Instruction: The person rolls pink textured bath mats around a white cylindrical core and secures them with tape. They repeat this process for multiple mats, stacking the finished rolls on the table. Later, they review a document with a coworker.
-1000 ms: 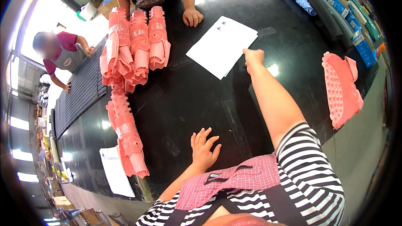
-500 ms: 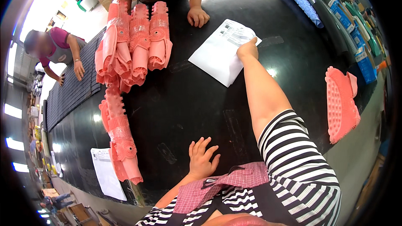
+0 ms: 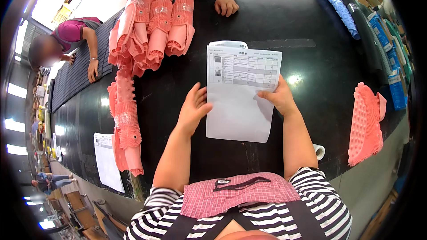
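Observation:
Printed paper sheets [image 3: 238, 115] with a table on the upper part are held up in front of me, more than one sheet by the doubled top edge. My right hand [image 3: 284, 98] pinches them at the right edge, thumb on the face and fingers behind. My left hand [image 3: 192, 110] is at the left edge, its fingers apart and curved, the thumb tip just over the margin. To the left lies a rolled pink bath mat [image 3: 128, 124] with bumps and clear wrap. Beyond it is a pile of similar rolled pink mats [image 3: 153, 26].
Another printed sheet [image 3: 108, 162] lies at the black table's left edge. A loose pink mat [image 3: 365, 124] is at the right, and a white roll [image 3: 319, 152] by my right forearm. A co-worker's hand [image 3: 227, 5] rests across the table; another person handles dark ribbed matting [image 3: 84, 73].
My right hand has brought the sheets from the far side toward me, now upright to my view. My left hand has risen from the near edge to the sheets' left side.

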`<action>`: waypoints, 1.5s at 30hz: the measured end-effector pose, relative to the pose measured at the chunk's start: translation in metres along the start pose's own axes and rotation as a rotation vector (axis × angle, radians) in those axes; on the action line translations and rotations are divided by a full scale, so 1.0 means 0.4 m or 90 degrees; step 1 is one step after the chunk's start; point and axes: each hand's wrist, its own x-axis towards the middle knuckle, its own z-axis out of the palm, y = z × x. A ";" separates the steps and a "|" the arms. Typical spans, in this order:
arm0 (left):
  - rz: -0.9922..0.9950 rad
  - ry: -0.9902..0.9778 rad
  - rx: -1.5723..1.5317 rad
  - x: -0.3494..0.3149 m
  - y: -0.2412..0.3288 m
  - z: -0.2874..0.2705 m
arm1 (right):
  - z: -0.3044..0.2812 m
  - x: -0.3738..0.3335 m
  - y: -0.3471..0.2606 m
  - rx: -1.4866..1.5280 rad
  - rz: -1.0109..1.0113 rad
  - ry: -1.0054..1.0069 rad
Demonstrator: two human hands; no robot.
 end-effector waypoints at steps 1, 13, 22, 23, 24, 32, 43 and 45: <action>-0.035 -0.031 -0.003 0.027 0.006 0.013 | 0.007 -0.010 0.016 0.010 -0.013 0.005; 0.082 -0.040 -0.177 0.106 -0.090 0.033 | -0.032 0.034 0.048 0.166 0.095 0.076; 0.030 -0.011 -0.051 0.093 -0.075 0.065 | -0.005 0.028 0.036 0.194 -0.045 0.020; 0.032 -0.002 -0.032 0.093 -0.074 0.069 | -0.003 0.028 0.035 0.192 -0.050 0.025; 0.027 -0.001 -0.031 0.092 -0.076 0.070 | -0.004 0.026 0.038 0.193 -0.050 0.027; 0.019 0.031 -0.025 0.092 -0.079 0.067 | 0.005 0.030 0.046 0.189 -0.072 0.028; 0.013 0.031 -0.027 0.088 -0.073 0.066 | 0.007 0.033 0.060 0.159 -0.067 0.047; 0.006 0.029 -0.035 0.087 -0.077 0.060 | 0.008 0.032 0.061 0.154 -0.065 0.044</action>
